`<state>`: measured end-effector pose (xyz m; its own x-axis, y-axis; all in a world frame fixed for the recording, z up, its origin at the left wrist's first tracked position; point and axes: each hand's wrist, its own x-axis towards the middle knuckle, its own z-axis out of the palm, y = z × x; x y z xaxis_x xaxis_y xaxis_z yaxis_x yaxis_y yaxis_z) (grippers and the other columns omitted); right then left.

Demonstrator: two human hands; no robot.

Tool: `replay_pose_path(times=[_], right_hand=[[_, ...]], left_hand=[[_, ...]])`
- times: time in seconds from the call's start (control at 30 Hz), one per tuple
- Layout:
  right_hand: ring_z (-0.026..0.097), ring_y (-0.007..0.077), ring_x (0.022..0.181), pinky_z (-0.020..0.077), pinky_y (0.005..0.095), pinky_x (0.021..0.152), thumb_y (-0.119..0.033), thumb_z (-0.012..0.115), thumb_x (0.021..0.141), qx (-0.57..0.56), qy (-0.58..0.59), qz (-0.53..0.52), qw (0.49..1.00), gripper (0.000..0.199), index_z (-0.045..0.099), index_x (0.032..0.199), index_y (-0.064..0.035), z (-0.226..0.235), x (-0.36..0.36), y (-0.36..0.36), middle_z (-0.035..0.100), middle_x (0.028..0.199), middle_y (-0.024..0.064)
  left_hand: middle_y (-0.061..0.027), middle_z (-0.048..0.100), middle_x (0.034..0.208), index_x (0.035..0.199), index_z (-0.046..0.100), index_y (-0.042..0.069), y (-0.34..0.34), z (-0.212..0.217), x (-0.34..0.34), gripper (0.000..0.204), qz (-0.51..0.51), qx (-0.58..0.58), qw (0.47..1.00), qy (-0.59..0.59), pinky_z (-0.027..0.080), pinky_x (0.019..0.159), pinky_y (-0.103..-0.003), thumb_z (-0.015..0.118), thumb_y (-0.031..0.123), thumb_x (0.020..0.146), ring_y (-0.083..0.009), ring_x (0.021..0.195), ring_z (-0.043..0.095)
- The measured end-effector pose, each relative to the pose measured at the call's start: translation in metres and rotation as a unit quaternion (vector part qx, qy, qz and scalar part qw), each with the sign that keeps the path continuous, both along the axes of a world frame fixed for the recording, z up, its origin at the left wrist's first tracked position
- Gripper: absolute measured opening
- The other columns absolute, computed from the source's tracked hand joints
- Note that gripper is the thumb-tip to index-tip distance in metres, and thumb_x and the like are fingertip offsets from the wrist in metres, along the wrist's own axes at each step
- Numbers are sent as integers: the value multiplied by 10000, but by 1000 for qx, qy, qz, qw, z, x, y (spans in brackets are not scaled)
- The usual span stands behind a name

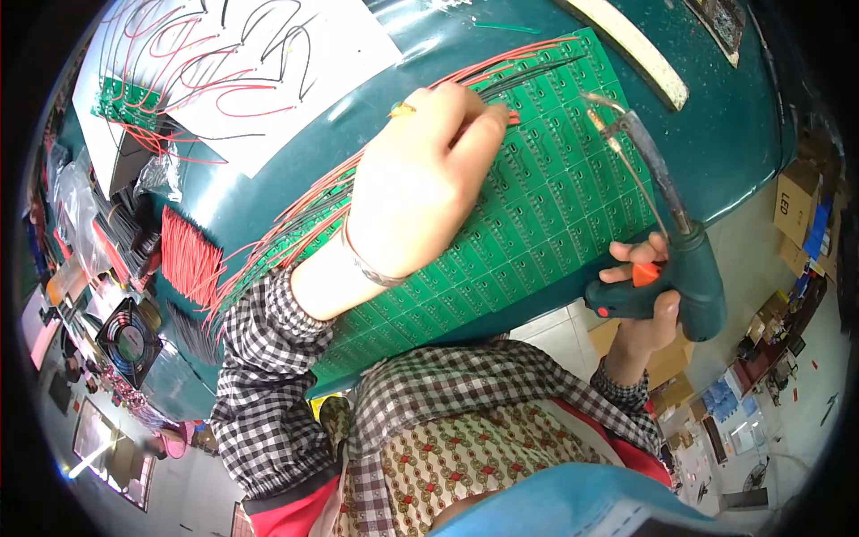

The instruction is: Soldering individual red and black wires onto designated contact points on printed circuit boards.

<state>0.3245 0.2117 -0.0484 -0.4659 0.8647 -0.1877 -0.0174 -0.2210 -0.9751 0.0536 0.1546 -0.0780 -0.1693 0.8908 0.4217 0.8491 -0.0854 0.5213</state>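
Note:
A large panel of green circuit boards lies across the table, with red and black wires along its far rows. My left hand rests over the panel's far middle, its fingers closed in a pinch. A short red wire end pokes out beside the fingertips, which are partly hidden from view. My right hand grips a dark green soldering gun with an orange-red trigger, held off the panel's right edge. The gun's metal tip and thin solder feed tube reach over the panel's far right corner.
Bundles of red wires and black wires lie left of the panel. White paper at the far left carries loose wires and a small green board. A small fan stands at left. A curved pale strip lies far right.

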Motion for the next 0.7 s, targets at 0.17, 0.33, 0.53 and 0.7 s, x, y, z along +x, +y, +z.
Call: replay_pose_path(times=[0.17, 0.33, 0.53, 0.7], right_hand=[[608, 369, 1000, 595, 400, 682, -515, 646, 806, -32, -56, 3, 998, 808, 428, 1269, 110, 4, 4, -6, 586, 1029, 151], [603, 353, 1015, 599, 391, 685, -482, 611, 833, -27, -44, 19, 998, 771, 409, 1263, 125, 3, 6, -7, 581, 1038, 162], [608, 338, 1004, 598, 367, 675, -469, 569, 859, -2, -69, 29, 997, 744, 401, 1255, 138, 6, 0, -10, 582, 1032, 174], [622, 334, 958, 594, 357, 660, -477, 563, 862, 14, -101, 48, 994, 735, 420, 1245, 134, 11, -8, -12, 587, 1009, 167]], left_hand=[[-60, 534, 836, 913, 622, 15, -2, -2, 2, 207, -5, 18, 998, 58, 465, 568, -282, 656, 52, 713, -191, 662, 537], [-56, 535, 836, 912, 623, 16, -5, -1, 0, 211, -16, 15, 1000, 21, 455, 538, -280, 657, 51, 707, -182, 645, 534], [-59, 533, 830, 903, 629, 14, -7, -2, -1, 236, -6, 27, 999, 32, 456, 537, -275, 652, 36, 669, -180, 649, 540], [-64, 531, 826, 914, 637, 7, -7, -3, -3, 265, 5, 40, 999, 12, 462, 550, -279, 655, 23, 651, -186, 659, 553]])
